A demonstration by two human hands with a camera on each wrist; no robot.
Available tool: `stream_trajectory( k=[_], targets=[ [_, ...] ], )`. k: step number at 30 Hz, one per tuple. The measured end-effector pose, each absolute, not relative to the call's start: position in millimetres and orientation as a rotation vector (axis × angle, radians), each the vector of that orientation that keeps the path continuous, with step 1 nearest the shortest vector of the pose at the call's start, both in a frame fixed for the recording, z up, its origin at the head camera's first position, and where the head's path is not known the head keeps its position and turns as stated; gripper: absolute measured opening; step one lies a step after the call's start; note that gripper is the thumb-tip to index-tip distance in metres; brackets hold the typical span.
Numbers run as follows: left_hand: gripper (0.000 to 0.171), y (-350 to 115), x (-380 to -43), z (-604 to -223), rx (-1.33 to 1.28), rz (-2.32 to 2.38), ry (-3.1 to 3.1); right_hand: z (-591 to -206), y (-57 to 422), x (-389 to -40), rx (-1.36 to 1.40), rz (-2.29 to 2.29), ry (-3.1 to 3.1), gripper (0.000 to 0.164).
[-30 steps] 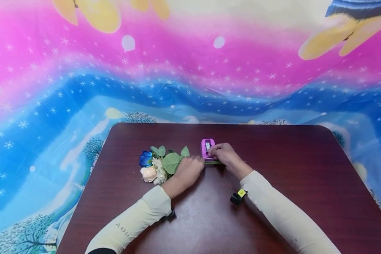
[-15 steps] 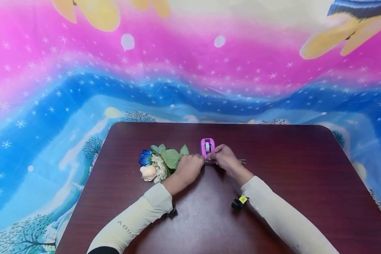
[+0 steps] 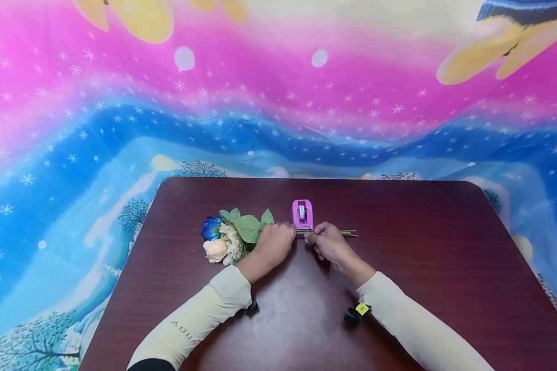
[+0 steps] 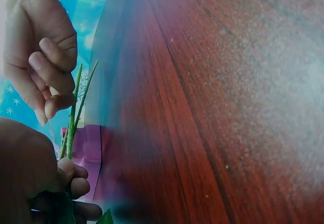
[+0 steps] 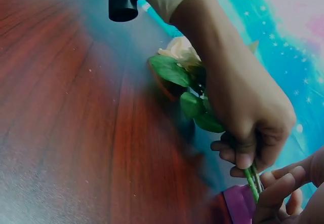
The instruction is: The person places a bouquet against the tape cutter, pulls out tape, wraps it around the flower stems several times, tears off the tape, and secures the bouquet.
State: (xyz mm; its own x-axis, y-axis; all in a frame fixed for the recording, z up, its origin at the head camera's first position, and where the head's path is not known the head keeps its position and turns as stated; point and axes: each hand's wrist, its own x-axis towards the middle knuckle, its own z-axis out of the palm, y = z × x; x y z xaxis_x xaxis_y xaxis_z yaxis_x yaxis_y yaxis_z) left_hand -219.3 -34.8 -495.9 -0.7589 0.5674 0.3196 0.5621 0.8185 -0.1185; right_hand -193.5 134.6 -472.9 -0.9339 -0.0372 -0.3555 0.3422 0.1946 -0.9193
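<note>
In the head view, left of centre in the frame, we see 3 flower heads bunched together: a blue rose (image 3: pixel 210 228), a peach rose (image 3: pixel 215 251) and a white chrysanthemum (image 3: pixel 232 242). Their green stems (image 3: pixel 350 232) run right across the middle of the frame to bare ends. The left hand (image 3: pixel 274 245) has its fingers curled firmly round the stems, so we judge the gathering done.

A pink tape dispenser (image 3: pixel 303 222), a roll of tape (image 3: pixel 301 212) seated in it, stands just above the stems at the centre. The right hand (image 3: pixel 333 245) sits beside them, thumb and fingertips brought together. At the left of the left wrist view, a thin pale line leaves those fingertips; we take it for a strip of tape (image 4: pixel 51 131), pinched there. We cannot tell whether it is free of the roll or touches the stems.

We make out no finished band on the stems, so we judge the taping barely started, with winding and pressing left to do.
</note>
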Motion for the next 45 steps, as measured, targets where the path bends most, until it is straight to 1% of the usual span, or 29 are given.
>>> stream_trajectory(
  k=[6,13,23,33,40,45],
  targets=[
    [0.005,-36,-221,-494,-0.846,0.014,-2.667,-479,130,-185,0.274,-1.8,2.191,0.022],
    [0.004,-36,-221,-492,-0.864,0.02,-2.704,-486,130,-183,0.273,-1.822,2.196,0.019],
    [0.008,-37,-215,-487,-0.903,-0.049,-2.734,-485,131,-179,0.306,-1.819,2.273,0.021],
    [0.006,-38,-209,-483,-0.915,-0.082,-2.746,-486,131,-175,0.293,-1.733,2.475,0.023],
    [0.005,-38,-208,-479,-0.914,-0.08,-2.742,-494,130,-170,0.214,-1.635,2.7,0.024],
    [0.006,-38,-209,-477,-0.905,-0.082,-2.744,-496,131,-172,0.006,-1.389,3.018,0.022]
  ],
)
